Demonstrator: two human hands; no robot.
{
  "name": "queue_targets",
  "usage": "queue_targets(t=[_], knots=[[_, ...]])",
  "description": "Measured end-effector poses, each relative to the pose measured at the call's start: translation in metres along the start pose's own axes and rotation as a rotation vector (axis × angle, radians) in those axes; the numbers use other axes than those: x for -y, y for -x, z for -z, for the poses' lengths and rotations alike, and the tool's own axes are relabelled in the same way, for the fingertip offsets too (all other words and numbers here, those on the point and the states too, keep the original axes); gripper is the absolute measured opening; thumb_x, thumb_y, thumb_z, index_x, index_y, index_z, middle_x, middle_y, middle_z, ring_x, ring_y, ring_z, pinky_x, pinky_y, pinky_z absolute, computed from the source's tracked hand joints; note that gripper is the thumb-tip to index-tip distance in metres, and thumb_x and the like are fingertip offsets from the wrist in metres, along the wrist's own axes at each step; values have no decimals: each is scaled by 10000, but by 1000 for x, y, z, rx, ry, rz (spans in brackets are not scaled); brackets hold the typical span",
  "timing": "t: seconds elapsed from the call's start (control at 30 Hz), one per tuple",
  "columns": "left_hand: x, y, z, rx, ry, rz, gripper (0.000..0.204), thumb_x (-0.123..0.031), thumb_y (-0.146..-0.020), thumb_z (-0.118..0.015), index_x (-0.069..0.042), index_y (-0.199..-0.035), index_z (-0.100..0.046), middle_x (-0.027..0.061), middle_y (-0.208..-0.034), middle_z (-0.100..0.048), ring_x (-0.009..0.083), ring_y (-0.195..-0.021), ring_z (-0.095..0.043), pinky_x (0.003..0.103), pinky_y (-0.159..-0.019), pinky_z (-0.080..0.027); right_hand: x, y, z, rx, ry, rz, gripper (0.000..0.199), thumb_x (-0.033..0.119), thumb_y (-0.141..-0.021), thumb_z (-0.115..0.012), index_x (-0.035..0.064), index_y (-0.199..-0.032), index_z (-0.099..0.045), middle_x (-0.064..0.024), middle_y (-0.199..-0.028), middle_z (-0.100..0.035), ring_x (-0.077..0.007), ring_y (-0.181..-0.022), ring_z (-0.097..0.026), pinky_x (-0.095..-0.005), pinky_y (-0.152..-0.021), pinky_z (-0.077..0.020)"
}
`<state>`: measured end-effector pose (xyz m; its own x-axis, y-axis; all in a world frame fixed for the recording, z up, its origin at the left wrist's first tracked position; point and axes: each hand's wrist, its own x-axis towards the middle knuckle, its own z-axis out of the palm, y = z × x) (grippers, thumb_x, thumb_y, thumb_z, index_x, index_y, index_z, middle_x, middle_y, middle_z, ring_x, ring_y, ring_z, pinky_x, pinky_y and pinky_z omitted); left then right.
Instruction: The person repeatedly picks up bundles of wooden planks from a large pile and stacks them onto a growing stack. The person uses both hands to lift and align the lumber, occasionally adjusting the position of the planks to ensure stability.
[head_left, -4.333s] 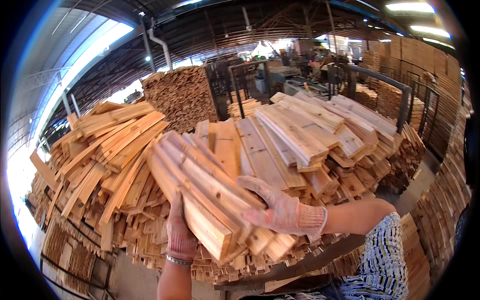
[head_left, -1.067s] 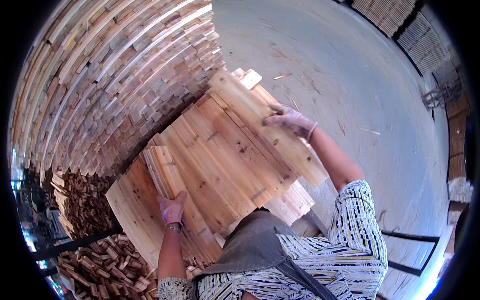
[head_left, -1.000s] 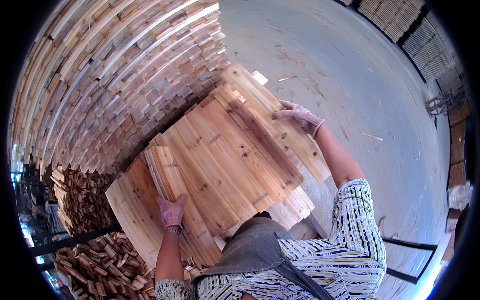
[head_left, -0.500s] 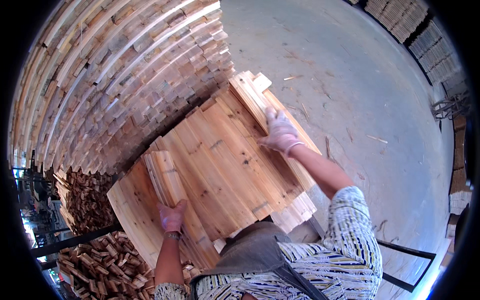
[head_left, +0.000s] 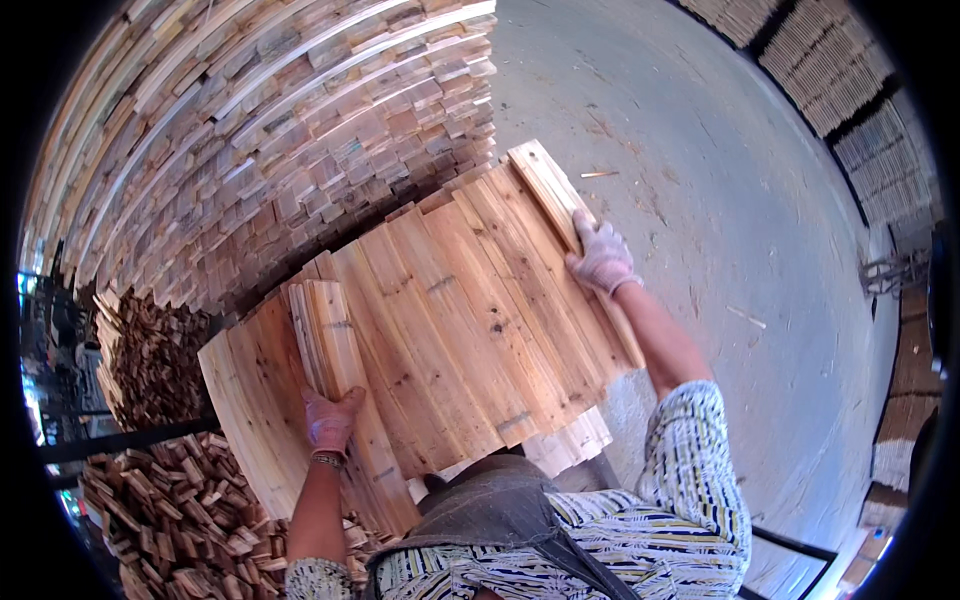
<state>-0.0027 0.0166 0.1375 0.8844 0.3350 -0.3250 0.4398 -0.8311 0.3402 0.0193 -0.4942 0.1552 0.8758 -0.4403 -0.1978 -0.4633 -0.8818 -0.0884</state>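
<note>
A layer of pale, knotty wooden boards (head_left: 440, 310) lies side by side in front of me, just beyond my grey apron. My left hand (head_left: 332, 418), in a thin see-through glove, is closed round a short stack of boards (head_left: 338, 335) lying on the left part of the layer. At the far right edge, my right hand (head_left: 603, 260), gloved too, grips another narrow stack of boards (head_left: 543, 190) with its fingers over the top. The undersides of both stacks are hidden.
A tall wall of stacked lumber (head_left: 330, 130) rises behind the boards at the left. Heaps of short wood offcuts (head_left: 180, 510) lie at the lower left, beside a dark metal bar (head_left: 130, 440). Wood splinters litter the grey floor (head_left: 700, 200). Stacked bundles (head_left: 825, 65) stand far right.
My right hand has shifted the right-hand stack outward, to the edge of the layer. The left hand stays on its stack. The whole view has turned slightly.
</note>
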Motion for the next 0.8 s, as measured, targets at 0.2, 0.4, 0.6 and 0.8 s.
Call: queue_targets(t=[0.2, 0.4, 0.6, 0.8], knots=[[8, -4, 12, 103, 186, -57, 1020, -454, -683, -855, 107, -1382, -369, 334, -1245, -621, 425, -1184, -620, 430, -1016, -488, -4, -14, -4, 36, -36, 25, 924, 394, -768, -776, 221, -1560, -334, -252, -1322, -546, -413, -1177, -586, -467, -1001, -498], [29, -16, 37, 167, 87, -92, 1070, -519, -665, -868, 74, -1391, -352, 293, -1289, -608, 396, -1197, -618, 430, -1015, -493, 4, -7, 25, -34, -143, 178, 867, 291, -714, -801, 141, -1490, -446, -229, -1199, -606, -374, -1067, -626, -445, -938, -531], [30, 34, 91, 80, -342, -350, 956, -401, -646, -893, -8, -1373, -411, 234, -1240, -616, 377, -1179, -601, 450, -1012, -478, 24, 56, -14, 82, -531, 473, 925, 65, -712, -826, 84, -1531, -396, -160, -1231, -552, -282, -1135, -592, -333, -1011, -519], [157, -4, -5, -432, -759, -818, 735, -400, -703, -799, -27, -1254, -487, 201, -1247, -573, 315, -1126, -587, 455, -985, -463, 99, 126, -30, 182, -93, 595, 840, 225, -711, -831, 249, -1460, -450, -189, -1272, -563, -392, -1155, -581, -439, -992, -502]])
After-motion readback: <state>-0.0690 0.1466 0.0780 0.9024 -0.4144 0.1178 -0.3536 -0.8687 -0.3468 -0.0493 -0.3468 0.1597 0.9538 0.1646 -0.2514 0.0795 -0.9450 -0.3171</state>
